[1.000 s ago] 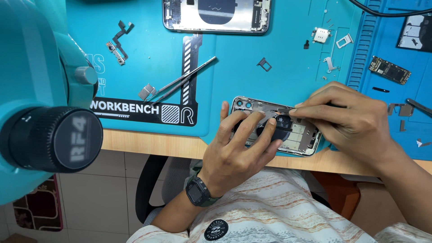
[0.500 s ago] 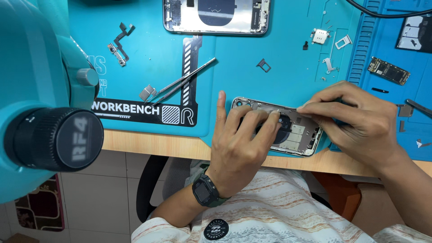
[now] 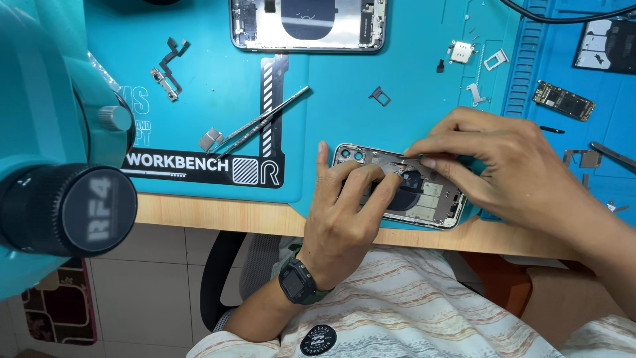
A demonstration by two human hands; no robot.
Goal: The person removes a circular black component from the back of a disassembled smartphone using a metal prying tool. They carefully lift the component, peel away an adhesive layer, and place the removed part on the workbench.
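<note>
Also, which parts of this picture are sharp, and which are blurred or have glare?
Head view: the opened phone housing under the left hand and right hand is sharp; the close microscope eyepiece at the left edge is out of focus; light is even, with soft shadows and slight glare on the tweezers.

Black digital wristwatch point(image 3: 295, 280), dark green strap; striped beige shirt point(image 3: 424, 305), round black badge point(image 3: 318, 341).

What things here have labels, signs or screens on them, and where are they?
Mat banner: black strip with white lettering on the teal mat, left of the left hand.
Watch screen: small dark square on the left wrist, blank.
Shirt badge: round black patch, bottom centre.
Microscope knob: black round cap with grey marks, far left.
No packages.
</note>
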